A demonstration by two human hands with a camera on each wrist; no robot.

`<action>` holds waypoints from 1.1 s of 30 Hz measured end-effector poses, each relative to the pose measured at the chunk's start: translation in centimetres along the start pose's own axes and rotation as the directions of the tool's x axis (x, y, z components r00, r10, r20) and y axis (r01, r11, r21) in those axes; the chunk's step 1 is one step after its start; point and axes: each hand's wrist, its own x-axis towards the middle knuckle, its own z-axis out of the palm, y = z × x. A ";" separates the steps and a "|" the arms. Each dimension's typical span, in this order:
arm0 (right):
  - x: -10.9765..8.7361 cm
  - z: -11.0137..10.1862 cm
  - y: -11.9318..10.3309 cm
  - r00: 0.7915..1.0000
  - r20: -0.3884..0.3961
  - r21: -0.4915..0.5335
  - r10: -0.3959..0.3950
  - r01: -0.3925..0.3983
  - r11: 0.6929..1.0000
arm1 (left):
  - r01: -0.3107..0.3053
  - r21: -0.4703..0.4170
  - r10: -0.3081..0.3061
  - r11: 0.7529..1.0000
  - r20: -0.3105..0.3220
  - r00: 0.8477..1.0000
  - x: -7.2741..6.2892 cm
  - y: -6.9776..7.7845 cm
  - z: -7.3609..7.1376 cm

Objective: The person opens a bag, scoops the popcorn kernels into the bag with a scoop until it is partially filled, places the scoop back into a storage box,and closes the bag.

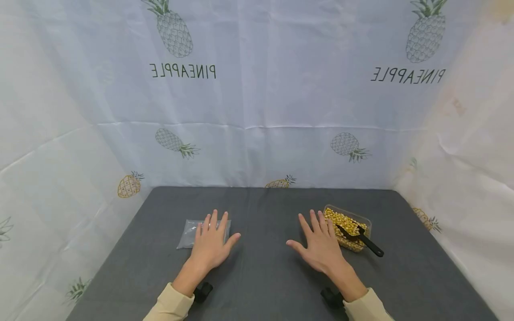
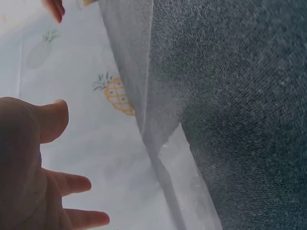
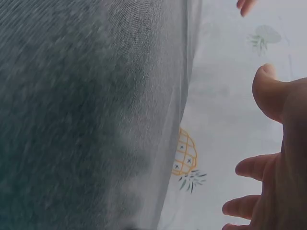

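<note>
My left hand (image 1: 211,246) is held palm down with its fingers spread, over the near right part of a clear plastic bag (image 1: 186,235). That bag (image 2: 184,177) also shows at the bottom of the left wrist view. To the right, my right hand (image 1: 322,248) has its fingers straight and spread, holding nothing. Just beyond it lies a clear plastic tub (image 1: 348,210) of yellow corn kernels (image 1: 341,220). A black scoop (image 1: 367,243) rests in the kernels, its handle sticking out over the tub's near right side.
Both hands are above a dark grey table (image 1: 261,267). White cloth with pineapple prints (image 1: 257,98) hangs behind the table and along both sides. Black straps (image 1: 203,292) sit at the wrists.
</note>
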 end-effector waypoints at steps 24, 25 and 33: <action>2.6 0.8 -4.1 0.999 -0.028 0.163 -0.021 0.025 0.986 | 0.038 0.072 -0.031 0.997 -0.085 0.996 1.7 -0.5 1.0; 2.7 0.9 -4.2 0.999 -0.030 0.175 -0.022 0.027 0.984 | 0.043 0.075 -0.036 0.996 -0.093 0.995 1.8 -0.4 1.0; 3.2 2.1 -5.9 0.999 -0.018 0.216 -0.032 0.035 0.976 | 0.100 0.082 -0.091 0.992 -0.100 0.991 2.1 -0.1 1.9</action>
